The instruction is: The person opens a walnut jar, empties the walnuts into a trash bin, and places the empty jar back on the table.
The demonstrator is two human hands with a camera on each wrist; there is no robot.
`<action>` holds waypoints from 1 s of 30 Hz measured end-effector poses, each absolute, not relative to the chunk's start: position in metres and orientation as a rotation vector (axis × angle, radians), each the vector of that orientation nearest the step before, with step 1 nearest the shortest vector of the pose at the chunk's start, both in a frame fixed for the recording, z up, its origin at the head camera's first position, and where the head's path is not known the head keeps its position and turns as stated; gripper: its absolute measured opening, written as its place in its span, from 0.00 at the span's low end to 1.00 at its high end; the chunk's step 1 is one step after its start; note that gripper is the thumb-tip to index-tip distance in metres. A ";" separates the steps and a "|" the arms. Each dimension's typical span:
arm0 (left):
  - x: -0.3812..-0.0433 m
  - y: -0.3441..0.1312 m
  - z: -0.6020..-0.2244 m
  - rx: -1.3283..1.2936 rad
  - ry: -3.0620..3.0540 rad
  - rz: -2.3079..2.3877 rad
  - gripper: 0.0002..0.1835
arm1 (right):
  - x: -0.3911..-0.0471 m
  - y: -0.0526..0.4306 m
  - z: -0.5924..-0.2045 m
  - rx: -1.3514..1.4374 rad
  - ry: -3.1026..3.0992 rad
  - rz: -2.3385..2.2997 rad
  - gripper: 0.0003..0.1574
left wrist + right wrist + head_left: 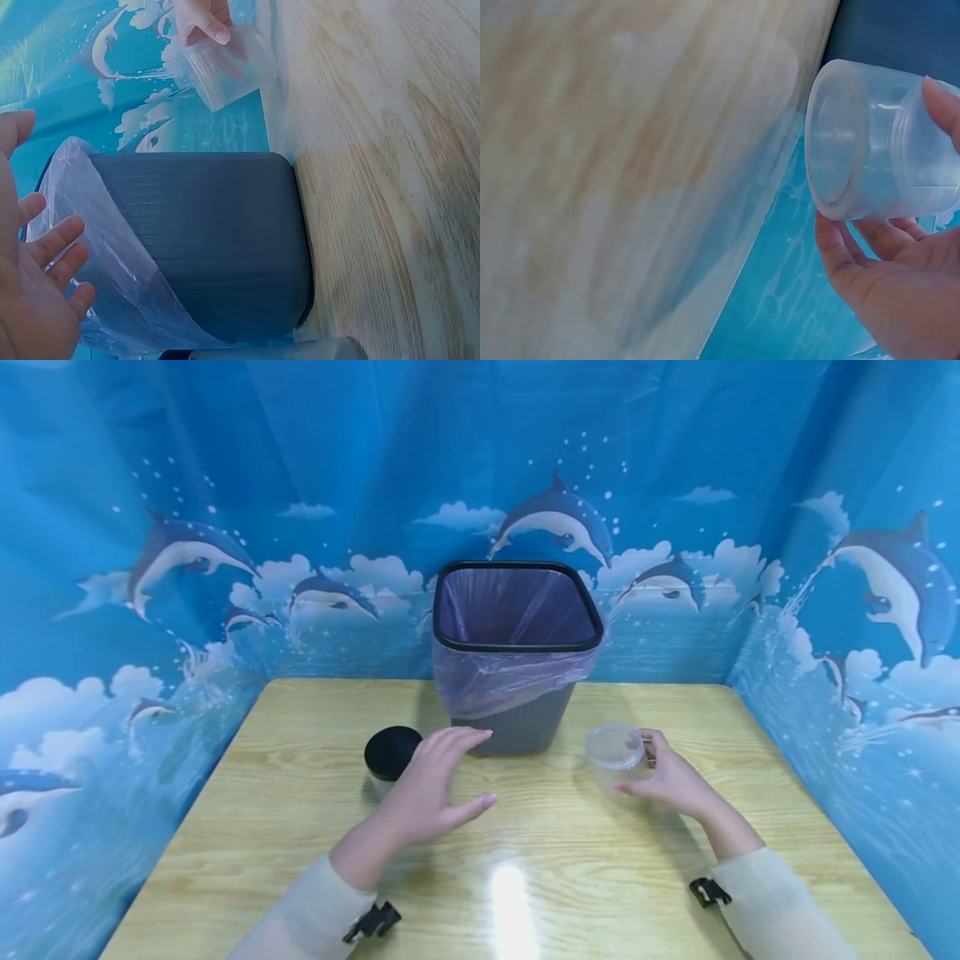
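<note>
My right hand [667,781] grips a clear plastic jar [617,750] from its right side, thumb and fingers around the wall. The jar has no lid on it, and its base [836,142] shows apart from the tabletop in the right wrist view. My left hand [427,785] is in the air with fingers spread and holds nothing. Nearest to it is a jar with a black lid [393,752], partly hidden behind the hand. Beyond both hands stands a grey trash bin [510,718] with a black rim and a purple liner bag [495,672].
The wooden table [315,852] has a bright light reflection near its front. Blue curtains [337,460] printed with dolphins enclose its back and sides. The bin stands at the table's back edge, close to the curtain.
</note>
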State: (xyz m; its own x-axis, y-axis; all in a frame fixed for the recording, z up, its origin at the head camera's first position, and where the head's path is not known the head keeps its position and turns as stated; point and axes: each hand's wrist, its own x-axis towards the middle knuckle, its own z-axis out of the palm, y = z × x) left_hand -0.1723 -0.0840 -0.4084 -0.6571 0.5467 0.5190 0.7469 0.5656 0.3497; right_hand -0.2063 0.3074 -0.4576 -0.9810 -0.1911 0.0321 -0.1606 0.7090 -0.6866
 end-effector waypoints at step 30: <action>-0.170 -0.102 -0.403 -0.892 -2.480 -0.840 0.41 | -0.219 0.316 -0.459 -0.168 2.808 -1.095 0.62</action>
State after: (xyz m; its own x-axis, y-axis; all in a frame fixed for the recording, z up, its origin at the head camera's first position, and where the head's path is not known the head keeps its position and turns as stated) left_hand -0.1705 -0.1023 -0.4026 -0.7295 0.4469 0.5178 0.6696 0.6212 0.4071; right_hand -0.2189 0.3163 -0.4586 -0.9862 -0.1478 -0.0744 -0.0585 0.7317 -0.6791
